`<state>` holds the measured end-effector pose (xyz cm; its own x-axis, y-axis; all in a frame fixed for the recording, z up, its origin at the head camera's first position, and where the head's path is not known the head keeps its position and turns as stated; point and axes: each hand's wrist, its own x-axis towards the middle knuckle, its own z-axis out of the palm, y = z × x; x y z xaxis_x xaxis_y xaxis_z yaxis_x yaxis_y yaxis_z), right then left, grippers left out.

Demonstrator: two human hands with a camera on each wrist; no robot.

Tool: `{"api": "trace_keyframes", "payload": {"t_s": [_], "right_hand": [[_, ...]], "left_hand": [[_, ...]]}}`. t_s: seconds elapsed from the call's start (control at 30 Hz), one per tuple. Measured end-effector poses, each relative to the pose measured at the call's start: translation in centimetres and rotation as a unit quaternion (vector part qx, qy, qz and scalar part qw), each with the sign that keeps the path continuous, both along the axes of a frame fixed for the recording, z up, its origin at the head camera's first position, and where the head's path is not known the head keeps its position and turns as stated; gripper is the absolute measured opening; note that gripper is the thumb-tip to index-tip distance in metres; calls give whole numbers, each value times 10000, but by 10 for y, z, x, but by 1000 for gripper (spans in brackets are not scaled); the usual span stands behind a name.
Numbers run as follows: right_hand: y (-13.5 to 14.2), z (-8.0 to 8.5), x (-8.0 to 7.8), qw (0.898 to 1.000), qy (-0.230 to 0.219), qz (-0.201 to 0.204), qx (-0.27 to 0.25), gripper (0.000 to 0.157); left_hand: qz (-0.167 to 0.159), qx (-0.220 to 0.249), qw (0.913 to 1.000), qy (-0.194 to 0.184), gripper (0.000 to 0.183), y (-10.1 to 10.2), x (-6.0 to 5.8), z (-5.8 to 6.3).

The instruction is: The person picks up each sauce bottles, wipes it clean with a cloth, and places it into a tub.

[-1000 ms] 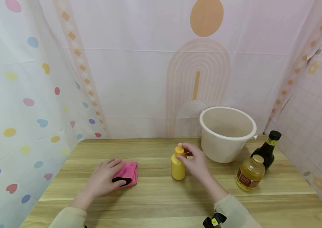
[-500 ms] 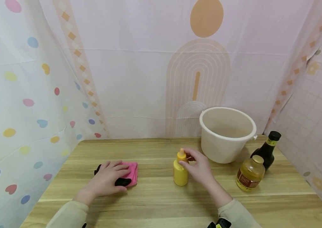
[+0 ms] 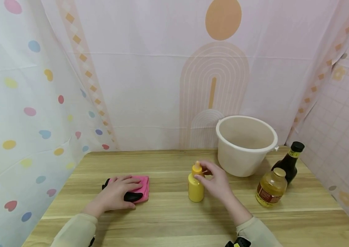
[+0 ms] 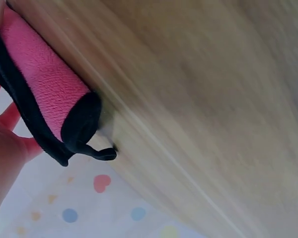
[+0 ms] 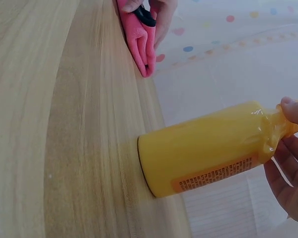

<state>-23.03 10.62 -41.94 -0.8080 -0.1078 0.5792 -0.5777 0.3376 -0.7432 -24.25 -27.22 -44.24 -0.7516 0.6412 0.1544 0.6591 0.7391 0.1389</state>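
Observation:
My left hand [image 3: 115, 193] rests on a folded pink cloth [image 3: 144, 185] with black trim, fingers lying over its top and thumb along its near edge. In the left wrist view the fluffy cloth [image 4: 49, 74] shows a thick rolled fold, with a black band [image 4: 27, 104] and a loose black end. My right hand [image 3: 216, 180] pinches the neck of a yellow squeeze bottle [image 3: 195, 188] between thumb and fingers. The bottle is upright with a pointed cap. In the right wrist view its base meets the wooden tabletop, and a printed label [image 5: 216, 174] shows on its side.
Toward the back right of the wooden table [image 3: 168, 223] stands a white bucket [image 3: 242, 161]. Right of it are a dark bottle [image 3: 289, 164] with a black cap and a squat jar [image 3: 271, 188] of yellow liquid. Printed curtains [image 3: 146, 85] hang behind and at the sides.
The yellow bottle and my right hand have come slightly nearer and to the right. My left hand has shifted a little over the cloth, and black trim now shows left of it.

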Motion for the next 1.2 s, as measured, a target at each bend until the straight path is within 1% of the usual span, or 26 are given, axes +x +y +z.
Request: {"api": "trace_keyframes", "payload": {"t_s": [0.13,0.3,0.5,0.7,0.93,1.2], "right_hand": [[0,-1,0,10000,-15,-50,55,36],[-2,-1,0,9999,-11,-68,73,37],[-3,-1,1,10000,-10,-73,43,36],[-3,0,1,9999,-18,-108,47,37],[-3,-1,0,9999,-69,-74,43,37],[-5,0,-1,9998,-150,-135,60,35]], "left_hand": [[-46,94,9999,-66,67,0,0,0],[-76,151,9998,-102,59,-1,-2,-1],[-99,211,9997,33,45,1,-6,-4],[-257,262,9991,194,37,2,-10,-7],[-355,406,9984,168,32,3,-13,-8],[-527,256,9979,291,35,3,-12,-8]]}}
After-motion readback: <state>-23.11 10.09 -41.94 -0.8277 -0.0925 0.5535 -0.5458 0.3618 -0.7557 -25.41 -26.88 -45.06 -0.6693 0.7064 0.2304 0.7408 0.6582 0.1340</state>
